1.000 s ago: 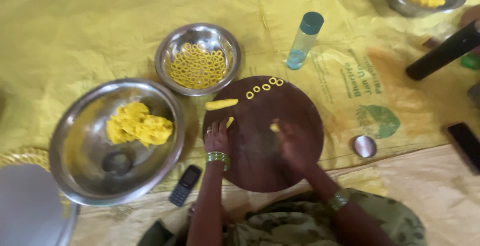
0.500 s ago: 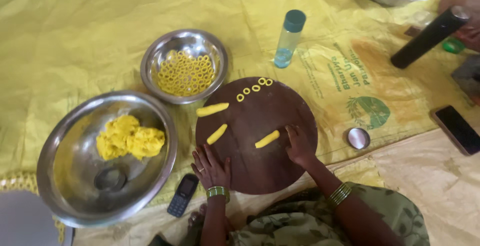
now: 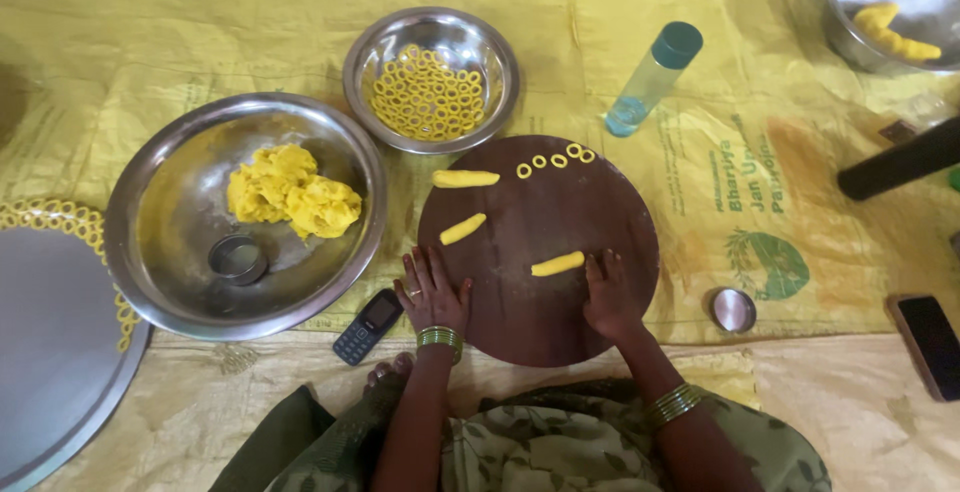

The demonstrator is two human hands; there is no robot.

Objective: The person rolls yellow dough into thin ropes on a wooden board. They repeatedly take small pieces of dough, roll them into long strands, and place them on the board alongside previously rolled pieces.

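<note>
From the head camera, looking straight down, a round dark wooden board (image 3: 540, 252) lies on a yellow printed sheet (image 3: 200, 22) spread on the floor. The left hand (image 3: 433, 289) rests flat at the board's near left edge, fingers spread and holding nothing, with green bangles at the wrist. The right hand (image 3: 609, 297) lies palm down on the near right part of the board, fingers loosely together and empty, its fingertips just beside a short roll of yellow dough (image 3: 557, 264). A second dough roll (image 3: 462, 228) lies tilted on the board's left part, just beyond the left hand, and a third roll (image 3: 465, 179) lies at the far left rim. A short row of small dough rings (image 3: 556, 158) sits along the far edge. Beyond the board, a small steel bowl (image 3: 500, 72) is heaped with many such rings. To the left, a large steel bowl (image 3: 170, 252) holds a lump of yellow dough (image 3: 292, 190) and a small round metal cutter (image 3: 238, 258). A flat steel tray (image 3: 50, 352) with rings along its rim lies at the far left. A small keypad phone (image 3: 366, 326) lies between the large bowl and the left hand. A clear bottle with a teal cap (image 3: 655, 77) lies beyond the board's right side, a small metal lid (image 3: 732, 309) sits right of the board, and another steel bowl (image 3: 880, 2) with dough is at the far right corner.
</note>
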